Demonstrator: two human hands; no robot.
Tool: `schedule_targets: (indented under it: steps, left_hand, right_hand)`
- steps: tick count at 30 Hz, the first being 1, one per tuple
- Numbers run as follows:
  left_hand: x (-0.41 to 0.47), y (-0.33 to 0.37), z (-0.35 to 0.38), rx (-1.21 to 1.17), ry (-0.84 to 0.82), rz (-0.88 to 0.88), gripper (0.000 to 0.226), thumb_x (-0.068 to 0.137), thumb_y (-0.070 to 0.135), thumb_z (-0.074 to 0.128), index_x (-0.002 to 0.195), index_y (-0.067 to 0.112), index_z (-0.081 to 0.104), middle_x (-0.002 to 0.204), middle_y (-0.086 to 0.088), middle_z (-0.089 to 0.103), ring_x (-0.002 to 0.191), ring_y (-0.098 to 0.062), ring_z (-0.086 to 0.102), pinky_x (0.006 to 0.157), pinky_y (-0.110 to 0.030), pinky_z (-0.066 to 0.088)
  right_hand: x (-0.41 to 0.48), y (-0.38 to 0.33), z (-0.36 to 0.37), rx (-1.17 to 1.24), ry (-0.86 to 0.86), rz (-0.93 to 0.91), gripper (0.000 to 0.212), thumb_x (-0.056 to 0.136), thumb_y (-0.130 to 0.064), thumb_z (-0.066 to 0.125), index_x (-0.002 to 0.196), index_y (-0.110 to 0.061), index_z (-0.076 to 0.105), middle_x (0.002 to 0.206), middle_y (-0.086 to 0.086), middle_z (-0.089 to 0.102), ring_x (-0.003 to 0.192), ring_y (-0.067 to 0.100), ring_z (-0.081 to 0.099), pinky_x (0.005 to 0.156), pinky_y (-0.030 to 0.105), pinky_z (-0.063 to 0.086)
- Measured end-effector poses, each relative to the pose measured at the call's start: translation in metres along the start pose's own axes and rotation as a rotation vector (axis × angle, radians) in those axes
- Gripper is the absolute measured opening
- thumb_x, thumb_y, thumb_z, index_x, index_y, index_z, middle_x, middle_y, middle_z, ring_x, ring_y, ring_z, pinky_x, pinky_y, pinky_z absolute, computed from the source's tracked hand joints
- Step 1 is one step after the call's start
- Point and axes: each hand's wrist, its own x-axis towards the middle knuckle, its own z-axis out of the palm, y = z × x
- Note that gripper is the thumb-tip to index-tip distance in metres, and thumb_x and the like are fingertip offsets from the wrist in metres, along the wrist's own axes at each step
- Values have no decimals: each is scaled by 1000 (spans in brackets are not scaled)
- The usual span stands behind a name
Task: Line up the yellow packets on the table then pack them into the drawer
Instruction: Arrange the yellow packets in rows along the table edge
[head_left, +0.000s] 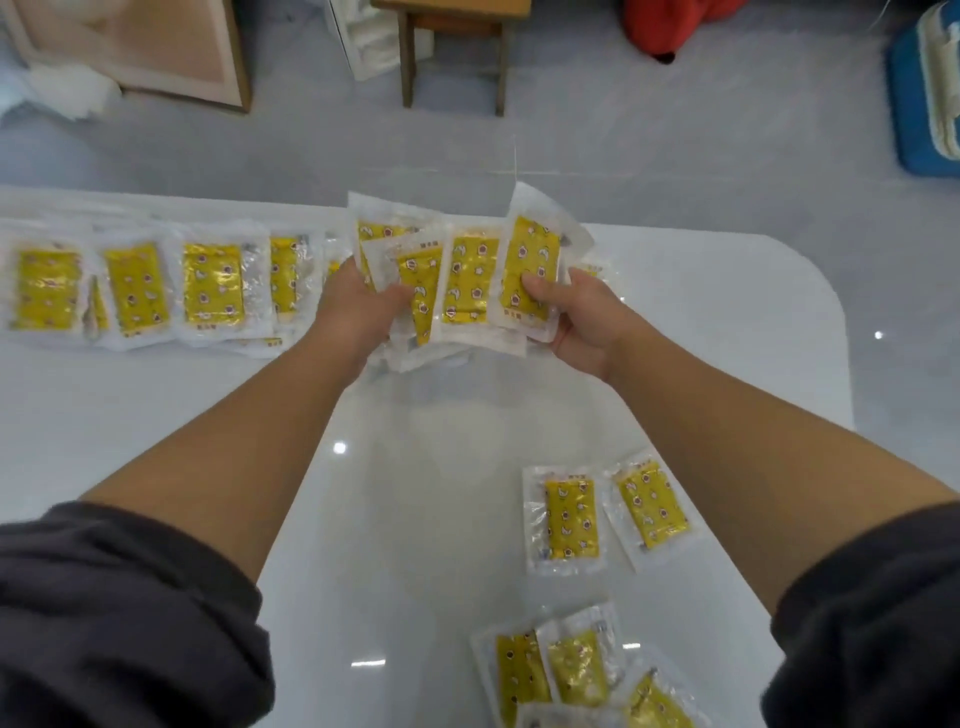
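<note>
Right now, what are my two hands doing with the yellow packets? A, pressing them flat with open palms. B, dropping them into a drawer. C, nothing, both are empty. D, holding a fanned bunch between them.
D: the left hand and the right hand each grip one side of a fanned bunch of yellow packets, thumbs curled over the fronts.

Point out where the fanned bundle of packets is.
Head view, centre: the fanned bundle is gripped by left hand and right hand over the table's far side, right of the packet row.
</note>
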Motion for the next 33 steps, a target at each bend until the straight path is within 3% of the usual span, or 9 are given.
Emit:
schedule_targets:
  steps: [7, 10, 14, 17, 19, 23, 26, 29, 33]
  left_hand:
    - [35, -9, -5, 229, 169, -34, 44, 82, 34, 73, 119, 11, 63, 113, -7, 67, 104, -27, 64, 91, -43, 53]
    - [37, -10, -4, 247, 182, -12, 41, 89, 41, 63, 115, 10, 65, 110, -7, 67, 101, -27, 64, 87, -38, 52]
    - [37, -10, -14, 274, 235, -5, 47, 93, 45, 53, 113, 4, 62, 110, -14, 64, 102, -33, 61, 88, -45, 52]
    - [35, -9, -26, 361, 281, -17, 47, 97, 42, 45, 111, 1, 61, 104, -14, 61, 98, -33, 58, 80, -34, 45]
    - [34, -9, -33, 441, 310, -12, 46, 98, 39, 44, 117, 0, 58, 112, -17, 60, 106, -35, 55, 79, -35, 38]
    - [35, -18, -39, 476, 336, -43, 34, 95, 24, 52, 123, 3, 52, 117, -15, 60, 110, -35, 56, 77, -33, 38]
    - [27, -20, -37, 537, 382, -79, 39, 92, 20, 54, 128, 9, 48, 126, -12, 55, 116, -34, 53, 91, -40, 42]
    - [10, -19, -31, 639, 454, -102, 47, 87, 19, 57, 132, 13, 43, 134, -11, 45, 126, -31, 43, 102, -48, 30]
    - [-33, -33, -11, 659, 429, 45, 43, 85, 19, 58, 126, 15, 47, 127, -8, 48, 120, -29, 46, 97, -45, 31]
  right_hand:
    - [48, 8, 11, -674, 537, -100, 42, 78, -20, 77, 113, -10, 58, 110, 9, 65, 100, 27, 64, 89, 46, 54]
    - [49, 10, 13, -742, 575, -152, 34, 81, -20, 73, 110, -12, 58, 107, 6, 65, 99, 24, 64, 90, 43, 53]
    - [45, 8, 11, -878, 612, -211, 29, 84, -22, 68, 110, -12, 60, 105, 5, 65, 97, 22, 63, 81, 34, 52]
    - [41, 1, 4, -877, 630, -219, 30, 85, -24, 68, 111, -11, 62, 107, 6, 66, 99, 24, 64, 88, 39, 53]
    - [37, -3, -4, -898, 657, -216, 31, 85, -26, 67, 111, -11, 61, 108, 6, 66, 99, 25, 63, 89, 41, 53]
    - [27, -3, -25, -950, 699, -181, 31, 87, -20, 65, 116, -11, 57, 105, 3, 62, 88, 19, 58, 62, 24, 46]
    - [23, 5, -34, -1020, 689, -145, 37, 85, -16, 61, 122, -10, 55, 111, 5, 61, 96, 22, 57, 77, 28, 47]
    - [9, 14, -39, -1097, 681, -147, 29, 86, -20, 59, 114, -15, 55, 102, 4, 53, 92, 22, 51, 73, 24, 40]
    - [-34, 38, -56, -1120, 661, -101, 51, 90, -16, 58, 139, -10, 45, 134, 10, 50, 119, 27, 52, 87, 26, 40]
